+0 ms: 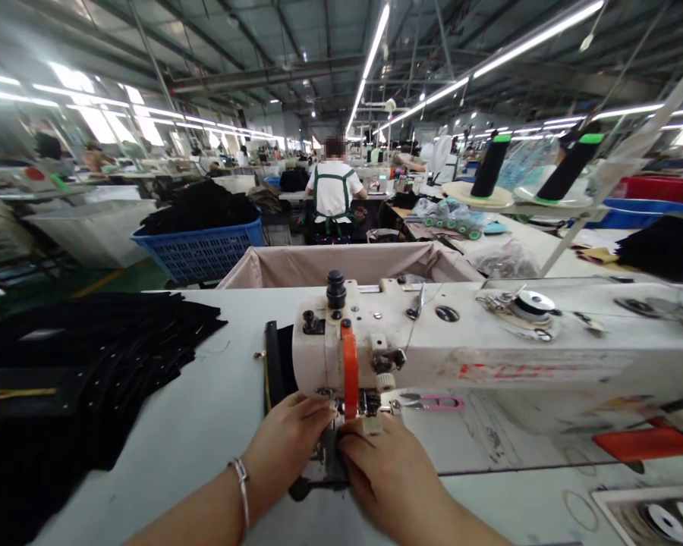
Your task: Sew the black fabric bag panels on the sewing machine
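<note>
A white sewing machine [319, 356] with an orange guard [350, 375] stands before me. My left hand [290, 436], with a bracelet at its wrist, has its fingers pressed together beside the needle area; whatever they pinch is too small to make out. My right hand [384, 462] is closed on a narrow black fabric piece [335, 459] just in front of the presser foot. Its fingertips are partly hidden, and one finger wears a pale wrap [372, 426]. Behind the machine head, a black piece with a gold zipper [269, 371] lies on the table.
Stacked black fabric pieces [108, 356] cover the table's left side. Pink thread snips [438, 402] lie under the machine arm. A bobbin [535, 303] sits on top, with black thread cones [489, 168] behind. Beyond are a cloth-lined bin [341, 262], a blue crate [205, 246] and a seated person [334, 189].
</note>
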Demonstrator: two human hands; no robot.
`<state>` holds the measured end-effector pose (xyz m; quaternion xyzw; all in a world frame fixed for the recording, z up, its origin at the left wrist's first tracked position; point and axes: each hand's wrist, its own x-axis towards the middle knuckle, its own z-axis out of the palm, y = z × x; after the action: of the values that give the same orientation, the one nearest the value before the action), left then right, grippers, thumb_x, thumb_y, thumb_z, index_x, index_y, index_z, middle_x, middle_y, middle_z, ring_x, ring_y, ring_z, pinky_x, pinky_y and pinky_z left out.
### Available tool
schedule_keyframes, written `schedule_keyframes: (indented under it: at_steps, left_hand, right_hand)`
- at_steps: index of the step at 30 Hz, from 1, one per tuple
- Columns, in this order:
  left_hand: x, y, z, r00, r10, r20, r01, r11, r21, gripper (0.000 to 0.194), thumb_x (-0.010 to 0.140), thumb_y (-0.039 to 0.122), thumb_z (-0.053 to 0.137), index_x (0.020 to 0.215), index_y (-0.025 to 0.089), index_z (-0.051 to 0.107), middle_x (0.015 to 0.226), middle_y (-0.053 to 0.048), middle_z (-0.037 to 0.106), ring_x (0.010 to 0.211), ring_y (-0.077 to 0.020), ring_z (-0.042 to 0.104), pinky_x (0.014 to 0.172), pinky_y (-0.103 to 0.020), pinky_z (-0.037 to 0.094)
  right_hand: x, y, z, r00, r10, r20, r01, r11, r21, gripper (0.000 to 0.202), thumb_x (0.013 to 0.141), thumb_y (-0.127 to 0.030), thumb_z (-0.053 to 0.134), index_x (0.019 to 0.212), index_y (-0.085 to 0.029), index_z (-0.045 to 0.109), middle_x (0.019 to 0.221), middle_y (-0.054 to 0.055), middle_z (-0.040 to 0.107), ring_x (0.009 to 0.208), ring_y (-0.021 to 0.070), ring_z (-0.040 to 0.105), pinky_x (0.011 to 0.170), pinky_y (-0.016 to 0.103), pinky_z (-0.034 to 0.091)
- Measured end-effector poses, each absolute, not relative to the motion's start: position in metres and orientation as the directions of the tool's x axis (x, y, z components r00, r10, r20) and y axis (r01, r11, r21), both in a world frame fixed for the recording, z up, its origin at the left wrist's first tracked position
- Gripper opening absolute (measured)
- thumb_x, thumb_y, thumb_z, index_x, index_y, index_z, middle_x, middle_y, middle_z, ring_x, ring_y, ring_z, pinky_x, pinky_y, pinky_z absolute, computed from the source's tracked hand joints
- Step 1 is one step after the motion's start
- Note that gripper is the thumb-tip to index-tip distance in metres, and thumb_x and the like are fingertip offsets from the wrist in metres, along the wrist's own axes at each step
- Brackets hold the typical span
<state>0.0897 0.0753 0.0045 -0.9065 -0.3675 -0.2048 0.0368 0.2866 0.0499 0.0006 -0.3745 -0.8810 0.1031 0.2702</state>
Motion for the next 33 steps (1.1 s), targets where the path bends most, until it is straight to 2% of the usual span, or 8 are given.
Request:
schedule_keyframes:
  at_steps: [6, 10, 13, 18, 22, 26, 29, 33]
  left_hand:
    - [0.090, 0.071, 0.020, 0.571, 0.736, 0.362, 0.761, -0.640, 0.101, 0.023, 0.086, 0.004, 0.052, 0.099, 0.018, 0.065, 0.096, -0.005, 0.070, 0.093, -0.0224, 0.064, 0.087, -0.040, 0.053]
    - [0.082, 0.053, 0.044, 0.442, 0.876, 0.196, 0.850, -0.478, 0.221, 0.022, 0.092, 0.022, 0.055, 0.112, 0.022, 0.065, 0.108, -0.008, 0.065, 0.100, -0.0255, 0.061, 0.089, -0.044, 0.053]
    - [0.078, 0.039, 0.048, 0.499, 0.863, 0.078, 0.819, -0.500, 0.282, 0.024, 0.096, 0.025, 0.048, 0.112, 0.023, 0.066, 0.103, -0.007, 0.066, 0.096, -0.0226, 0.064, 0.087, -0.039, 0.055]
    - [0.086, 0.041, 0.041, 0.667, 0.713, 0.218, 0.710, -0.696, 0.105, 0.032, 0.088, 0.009, 0.053, 0.118, 0.016, 0.063, 0.118, -0.010, 0.066, 0.109, -0.0244, 0.061, 0.097, -0.042, 0.052]
    - [0.092, 0.048, 0.040, 0.766, 0.585, 0.267, 0.593, -0.803, 0.057, 0.035, 0.083, -0.001, 0.046, 0.111, 0.011, 0.064, 0.113, -0.011, 0.069, 0.107, -0.0204, 0.063, 0.100, -0.036, 0.051]
    - [0.085, 0.055, 0.032, 0.770, 0.563, 0.301, 0.572, -0.818, 0.067, 0.038, 0.084, 0.000, 0.042, 0.114, 0.012, 0.061, 0.117, -0.010, 0.068, 0.110, -0.0187, 0.062, 0.100, -0.035, 0.051]
    - [0.079, 0.060, 0.029, 0.799, 0.552, 0.241, 0.569, -0.822, -0.005, 0.042, 0.083, -0.001, 0.044, 0.121, 0.013, 0.058, 0.122, -0.009, 0.066, 0.113, -0.0179, 0.060, 0.101, -0.033, 0.050]
    - [0.083, 0.047, 0.041, 0.819, 0.539, 0.194, 0.564, -0.819, -0.104, 0.029, 0.090, 0.008, 0.048, 0.114, 0.016, 0.063, 0.118, -0.006, 0.069, 0.111, -0.0190, 0.061, 0.099, -0.035, 0.051]
  right_hand:
    - [0.290, 0.050, -0.002, -0.574, 0.720, 0.390, 0.574, 0.694, -0.434, 0.017, 0.084, -0.009, 0.053, 0.091, -0.020, 0.064, 0.097, 0.004, 0.066, 0.094, 0.0200, 0.056, 0.087, 0.034, 0.045]
    - [0.292, 0.050, -0.001, -0.586, 0.726, 0.361, 0.586, 0.687, -0.429, 0.015, 0.088, -0.012, 0.053, 0.092, -0.020, 0.064, 0.093, 0.004, 0.066, 0.093, 0.0196, 0.057, 0.087, 0.033, 0.045]
    - [0.295, 0.049, -0.001, -0.585, 0.722, 0.369, 0.584, 0.691, -0.426, 0.018, 0.087, -0.010, 0.054, 0.097, -0.021, 0.064, 0.093, 0.004, 0.067, 0.093, 0.0189, 0.058, 0.087, 0.031, 0.046]
    - [0.303, 0.046, 0.000, -0.586, 0.684, 0.435, 0.499, 0.727, -0.472, 0.031, 0.083, -0.002, 0.053, 0.104, -0.023, 0.063, 0.104, 0.002, 0.067, 0.097, 0.0178, 0.059, 0.086, 0.029, 0.045]
    - [0.305, 0.044, 0.001, -0.643, 0.629, 0.437, 0.456, 0.773, -0.441, 0.023, 0.087, -0.006, 0.052, 0.099, -0.023, 0.064, 0.098, 0.001, 0.069, 0.089, 0.0164, 0.060, 0.079, 0.029, 0.045]
    - [0.303, 0.043, -0.003, -0.642, 0.617, 0.455, 0.452, 0.784, -0.425, 0.024, 0.084, -0.006, 0.055, 0.099, -0.023, 0.065, 0.099, 0.000, 0.069, 0.090, 0.0165, 0.060, 0.080, 0.030, 0.044]
    - [0.303, 0.044, -0.004, -0.621, 0.618, 0.482, 0.438, 0.783, -0.441, 0.033, 0.084, -0.003, 0.053, 0.106, -0.025, 0.065, 0.108, -0.001, 0.069, 0.094, 0.0161, 0.060, 0.083, 0.030, 0.044]
    - [0.305, 0.047, 0.000, -0.622, 0.644, 0.446, 0.394, 0.749, -0.532, 0.030, 0.084, -0.004, 0.055, 0.106, -0.023, 0.065, 0.106, -0.001, 0.070, 0.095, 0.0165, 0.060, 0.088, 0.029, 0.044]
